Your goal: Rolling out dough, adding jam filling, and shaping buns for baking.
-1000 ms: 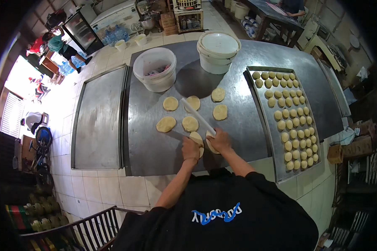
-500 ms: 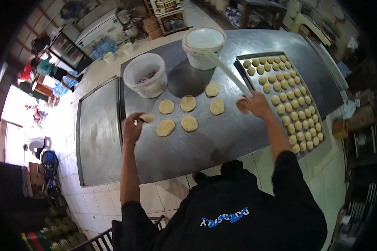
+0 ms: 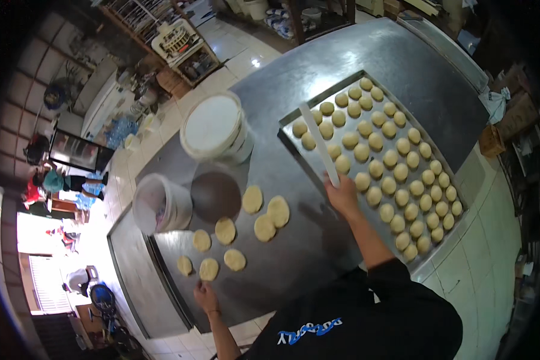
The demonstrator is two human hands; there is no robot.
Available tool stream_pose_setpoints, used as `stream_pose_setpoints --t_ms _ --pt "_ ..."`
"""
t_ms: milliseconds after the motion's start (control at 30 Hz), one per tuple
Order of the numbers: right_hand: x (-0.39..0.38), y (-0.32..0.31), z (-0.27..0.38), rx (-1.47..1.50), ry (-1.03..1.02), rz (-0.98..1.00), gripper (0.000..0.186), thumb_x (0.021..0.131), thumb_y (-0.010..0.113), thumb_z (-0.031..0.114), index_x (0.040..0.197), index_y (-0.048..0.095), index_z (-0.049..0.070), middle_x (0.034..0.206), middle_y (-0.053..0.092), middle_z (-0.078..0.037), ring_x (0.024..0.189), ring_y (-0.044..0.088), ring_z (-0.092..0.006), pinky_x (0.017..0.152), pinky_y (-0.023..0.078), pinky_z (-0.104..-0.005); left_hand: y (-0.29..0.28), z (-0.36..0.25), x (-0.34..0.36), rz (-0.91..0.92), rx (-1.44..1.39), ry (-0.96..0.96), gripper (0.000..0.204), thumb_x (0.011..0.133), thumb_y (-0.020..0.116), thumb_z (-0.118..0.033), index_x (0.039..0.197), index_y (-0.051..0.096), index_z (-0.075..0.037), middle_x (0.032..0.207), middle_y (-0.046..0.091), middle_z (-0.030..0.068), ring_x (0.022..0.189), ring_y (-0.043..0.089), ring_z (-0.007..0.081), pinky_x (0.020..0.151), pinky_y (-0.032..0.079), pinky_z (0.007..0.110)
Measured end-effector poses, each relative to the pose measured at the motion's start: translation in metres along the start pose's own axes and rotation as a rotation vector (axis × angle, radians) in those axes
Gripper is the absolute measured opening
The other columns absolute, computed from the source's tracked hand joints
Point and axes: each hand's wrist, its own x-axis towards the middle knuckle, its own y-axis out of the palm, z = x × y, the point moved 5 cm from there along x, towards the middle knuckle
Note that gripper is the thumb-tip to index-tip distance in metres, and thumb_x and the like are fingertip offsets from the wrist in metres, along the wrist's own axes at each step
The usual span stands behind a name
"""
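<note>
My right hand grips a long white flat stick by its near end, and the stick reaches over the left part of a metal tray. Rows of small round dough balls fill that tray. My left hand hangs low over the near left of the table, its fingers drawn together with nothing visible in them. Just beyond its fingertips lies a flattened dough disc. Several more dough discs are spread on the metal tabletop, two of them touching or overlapping.
Beyond the discs stand an open white bucket and a lidded white bucket. A lower metal surface adjoins the table's left side. Cardboard boxes are at the right. People are in the background at far left.
The dough disc in my left hand and the one at my right hand now lie on the table. My right hand, still holding the stick, has moved over the tray's edge. The view has turned.
</note>
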Motion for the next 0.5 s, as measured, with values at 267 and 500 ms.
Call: stream_pose_setpoints --t_ms 267,500 --pt "0.132 0.046 0.001 0.449 0.142 -0.042 0.032 0.077 0.065 0.021 0.101 0.062 0.001 0.095 0.066 -0.020 0.090 0.064 -0.0364 0.080 0.049 -0.0414 0.307 -0.437 0.015 0.675 -0.103 0.944 0.032 0.086 0.061 -0.008 0.116 0.057 0.002 0.108 0.061 0.0198 0.097 0.063 0.0313 0.085 0.050 0.037" --pt "-0.016 -0.088 -0.061 0.502 0.310 -0.147 0.025 0.078 0.071 0.006 0.099 0.059 0.002 0.084 0.059 -0.002 0.077 0.057 -0.0123 0.067 0.047 -0.0267 0.432 -0.465 -0.003 0.493 0.479 0.804 0.037 0.080 0.061 -0.023 0.112 0.053 -0.006 0.104 0.061 0.0171 0.100 0.060 0.0361 0.087 0.043 0.053"
